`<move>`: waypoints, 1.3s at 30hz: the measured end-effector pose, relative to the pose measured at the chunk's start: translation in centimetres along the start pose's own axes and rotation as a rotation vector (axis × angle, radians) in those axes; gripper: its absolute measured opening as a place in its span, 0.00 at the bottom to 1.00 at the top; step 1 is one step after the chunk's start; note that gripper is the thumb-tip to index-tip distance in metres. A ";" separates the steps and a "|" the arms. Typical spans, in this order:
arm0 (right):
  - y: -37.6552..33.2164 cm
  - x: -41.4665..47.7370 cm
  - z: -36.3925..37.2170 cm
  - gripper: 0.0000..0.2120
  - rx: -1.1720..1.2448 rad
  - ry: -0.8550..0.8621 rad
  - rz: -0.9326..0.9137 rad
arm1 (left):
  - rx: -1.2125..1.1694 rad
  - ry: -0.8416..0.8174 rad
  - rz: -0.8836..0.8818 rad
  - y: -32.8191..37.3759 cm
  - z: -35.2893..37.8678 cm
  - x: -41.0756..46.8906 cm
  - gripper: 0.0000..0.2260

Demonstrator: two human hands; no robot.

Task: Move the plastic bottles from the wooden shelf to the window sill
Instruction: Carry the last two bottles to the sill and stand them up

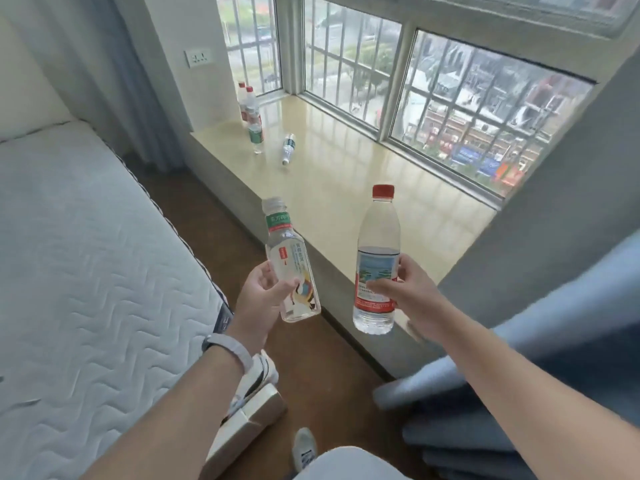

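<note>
My left hand (260, 296) grips a clear square bottle (290, 258) with a green neck band and no cap, tilted slightly left. A taller clear bottle (378, 258) with a red cap and red-and-blue label stands upright in my right hand (405, 292). Both bottles hang in the air just in front of the near edge of the beige window sill (353, 188). At the sill's far left stand three bottles (252, 116) in a row. One small bottle (288, 148) lies on its side beside them. The wooden shelf is not in view.
A white quilted mattress (86, 271) fills the left side. Brown floor (311, 368) runs between it and the sill. Grey curtains (536, 358) hang at the right, barred windows (467, 109) behind the sill. A white box (242, 424) lies on the floor by my feet.
</note>
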State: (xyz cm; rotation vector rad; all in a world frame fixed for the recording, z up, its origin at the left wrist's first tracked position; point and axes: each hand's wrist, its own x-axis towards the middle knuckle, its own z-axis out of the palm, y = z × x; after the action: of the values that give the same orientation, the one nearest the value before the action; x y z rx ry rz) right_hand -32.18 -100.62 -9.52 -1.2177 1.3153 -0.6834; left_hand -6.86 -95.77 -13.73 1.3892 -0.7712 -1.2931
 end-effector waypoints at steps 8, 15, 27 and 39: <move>-4.3 7.1 5.1 0.20 -0.026 -0.025 -0.026 | -0.035 0.057 0.037 3.5 -5.3 6.3 0.18; -6.0 13.7 7.9 0.22 -0.025 -0.114 -0.057 | -0.041 0.150 0.061 4.8 -8.0 10.5 0.22; -11.7 33.1 11.1 0.22 -0.039 -0.351 -0.052 | -0.019 0.393 0.034 8.6 -10.0 23.7 0.25; -18.5 49.2 7.9 0.28 -0.046 -0.394 -0.128 | 0.004 0.445 0.078 14.9 -6.6 38.2 0.26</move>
State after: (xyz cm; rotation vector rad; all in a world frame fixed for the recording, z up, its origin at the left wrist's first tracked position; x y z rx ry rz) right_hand -10.29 -149.01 -10.55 -1.4006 0.9364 -0.4725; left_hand 10.34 -133.48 -11.52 1.5605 -0.5161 -0.8747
